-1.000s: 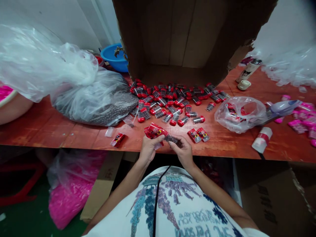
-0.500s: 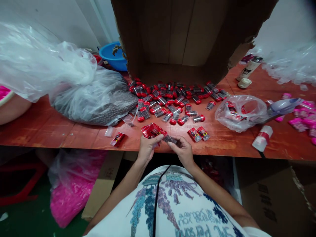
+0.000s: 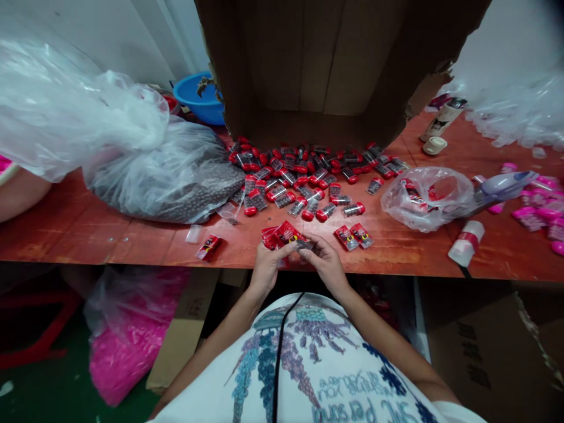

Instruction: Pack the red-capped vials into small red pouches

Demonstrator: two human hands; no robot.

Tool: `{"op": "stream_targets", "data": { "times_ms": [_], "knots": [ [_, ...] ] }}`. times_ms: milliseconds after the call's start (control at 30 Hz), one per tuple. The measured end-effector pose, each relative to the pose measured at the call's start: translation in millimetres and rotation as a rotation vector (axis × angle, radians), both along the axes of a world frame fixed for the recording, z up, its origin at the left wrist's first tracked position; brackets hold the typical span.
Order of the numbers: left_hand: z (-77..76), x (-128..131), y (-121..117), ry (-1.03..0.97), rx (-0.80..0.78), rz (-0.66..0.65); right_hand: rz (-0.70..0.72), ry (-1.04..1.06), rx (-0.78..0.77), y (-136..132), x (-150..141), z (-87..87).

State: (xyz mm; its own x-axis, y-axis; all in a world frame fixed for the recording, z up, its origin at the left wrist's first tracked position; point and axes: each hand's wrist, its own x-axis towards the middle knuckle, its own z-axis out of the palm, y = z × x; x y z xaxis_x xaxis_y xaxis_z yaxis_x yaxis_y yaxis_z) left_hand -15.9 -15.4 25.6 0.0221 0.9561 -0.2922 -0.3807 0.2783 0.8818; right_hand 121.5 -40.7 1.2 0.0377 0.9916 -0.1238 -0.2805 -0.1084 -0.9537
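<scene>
Just above the table's front edge, my left hand is closed on several red printed sleeves, thumb on top. Close beside it, my right hand pinches a small clear container of dark pellets. The container's left end meets the sleeves; whether it sits inside one is hidden by my fingers. To the right lie two containers in red printed sleeves. A red printed pack lies to the left. Beyond my hands spreads a heap of red-capped containers filled with dark pellets.
A large torn cardboard box stands open behind the heap. At left is a clear bag of dark pellets. On the right lie a small plastic bag, a purple-handled tool, a white roll and a bottle.
My hands have come closer together. The pellet container has moved left against the red sleeves, and less of it shows. The sleeves have shifted slightly right.
</scene>
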Motion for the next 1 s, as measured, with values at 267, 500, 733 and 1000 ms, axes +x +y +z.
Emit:
{"op": "stream_targets", "data": {
  "times_ms": [267, 500, 733, 1000],
  "knots": [
    [-7.0, 2, -2, -0.037, -0.070, -0.069, 0.010, -0.154, 0.014, 6, 9, -12.9],
    [-17.6, -1, 1, -0.217, -0.259, -0.041, -0.084, -0.396, -0.069, 3, 50, -30.8],
    [-16.9, 0, 5, -0.216, -0.284, 0.024, -0.330, -0.913, 0.116, -6, 70, -16.0],
    [-21.5, 9, 11, -0.232, -0.164, 0.091, 0.043, -0.588, 0.212, 19, 3, -4.5]
  ]
}}
